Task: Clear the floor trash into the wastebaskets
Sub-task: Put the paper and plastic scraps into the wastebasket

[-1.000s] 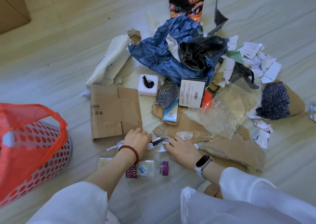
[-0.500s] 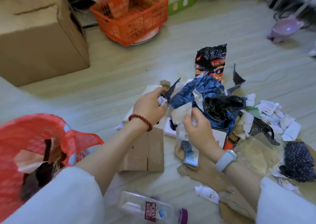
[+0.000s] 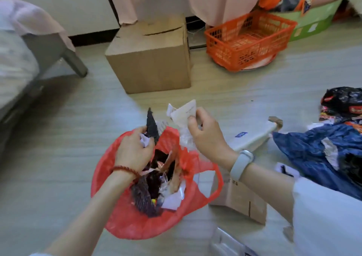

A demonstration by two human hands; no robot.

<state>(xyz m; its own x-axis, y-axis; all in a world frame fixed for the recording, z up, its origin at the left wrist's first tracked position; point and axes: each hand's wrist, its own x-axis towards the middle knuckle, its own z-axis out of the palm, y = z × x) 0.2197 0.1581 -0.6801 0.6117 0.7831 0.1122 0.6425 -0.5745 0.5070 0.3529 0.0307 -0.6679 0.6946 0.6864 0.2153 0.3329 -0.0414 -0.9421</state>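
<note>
A wastebasket lined with a red plastic bag (image 3: 125, 222) stands on the floor below me, holding dark scraps and paper. My left hand (image 3: 134, 151) hovers over its mouth and grips a black scrap (image 3: 151, 127) together with small white paper bits. My right hand (image 3: 205, 136) is over the basket's right rim and pinches crumpled white paper (image 3: 183, 113) with clear plastic film hanging below it. To the right lies the trash pile: a blue crumpled bag (image 3: 313, 154), a black-and-red snack wrapper (image 3: 340, 105), a white pouch (image 3: 252, 137) and a flattened cardboard piece (image 3: 238, 199).
A closed cardboard box (image 3: 150, 60) stands on the floor ahead, an orange plastic crate (image 3: 248, 40) to its right, a green box (image 3: 313, 20) behind that. A bed with a grey frame (image 3: 58, 54) fills the left. A clear plastic bottle (image 3: 227, 244) lies at the bottom edge.
Both hands lifted scraps off the floor pile and carried them left, over the red-bagged wastebasket. My view swung left and up, so the basket is central and the pile sits at the right.
</note>
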